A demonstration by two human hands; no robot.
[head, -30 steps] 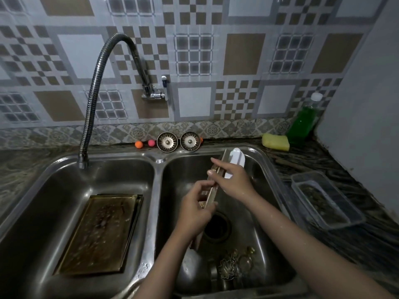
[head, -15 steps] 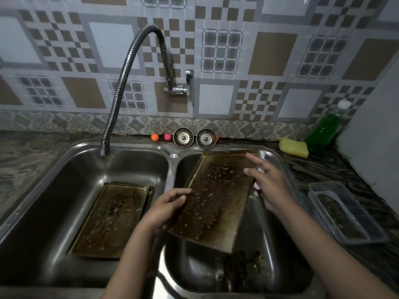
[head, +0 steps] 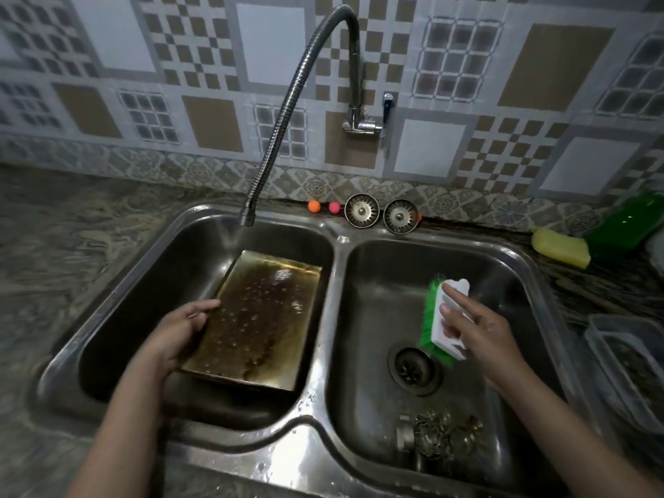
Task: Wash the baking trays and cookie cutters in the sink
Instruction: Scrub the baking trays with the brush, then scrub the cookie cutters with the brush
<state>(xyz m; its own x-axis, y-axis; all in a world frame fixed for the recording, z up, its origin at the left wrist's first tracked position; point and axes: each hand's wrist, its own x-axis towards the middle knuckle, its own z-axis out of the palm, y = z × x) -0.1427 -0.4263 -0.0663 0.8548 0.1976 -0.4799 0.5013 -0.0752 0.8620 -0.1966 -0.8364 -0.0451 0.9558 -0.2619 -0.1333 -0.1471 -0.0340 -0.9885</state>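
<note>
A stained, wet baking tray (head: 255, 318) lies in the left basin of the steel double sink (head: 334, 246), on top of another tray that it mostly hides. My left hand (head: 179, 330) grips its left edge. Over the right basin my right hand (head: 474, 330) holds a white scrub brush (head: 443, 318) with green bristles. Several metal cookie cutters (head: 443, 436) lie in a heap at the near side of the right basin, by the drain (head: 413, 368).
A flexible faucet (head: 298, 102) ends over the left basin; water seems to run from it. Two sink strainers (head: 381, 212) and two small balls sit on the back rim. A yellow sponge (head: 560, 248), a green soap bottle (head: 625, 224) and a clear container (head: 632, 361) stand on the right counter.
My left hand has carried the tray from the right basin to the left one and set it on the other tray. My right hand let go of the tray and keeps the brush.
</note>
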